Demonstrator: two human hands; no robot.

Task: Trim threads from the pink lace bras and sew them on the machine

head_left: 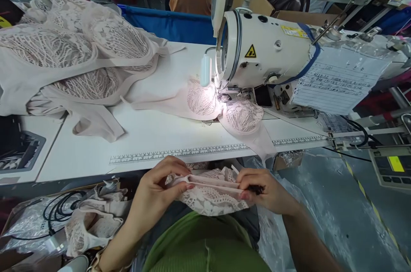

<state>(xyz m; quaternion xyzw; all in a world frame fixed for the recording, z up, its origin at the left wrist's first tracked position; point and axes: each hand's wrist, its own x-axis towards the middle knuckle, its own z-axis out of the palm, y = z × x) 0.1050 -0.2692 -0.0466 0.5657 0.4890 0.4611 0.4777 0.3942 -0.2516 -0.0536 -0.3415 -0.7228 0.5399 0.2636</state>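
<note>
In front of my lap a pale pink lace bra (212, 201) is stretched between my two hands. My left hand (163, 184) pinches its left end between thumb and fingers. At the other end my right hand (260, 188) grips the fabric edge, with something small and dark by its fingers. A taut narrow band runs from one hand to the other. Above them, another pale pink bra (244, 118) lies spread across the sewing machine (257, 49), its middle under the lit needle area.
A heap of lace bras (77, 49) covers the table's left part. A printed ruler (192, 152) runs along the front edge. Below left, a box holds more bras (93, 220), cables and plastic. A handwritten sheet (337, 77) hangs on the machine; a control panel (393, 167) is at right.
</note>
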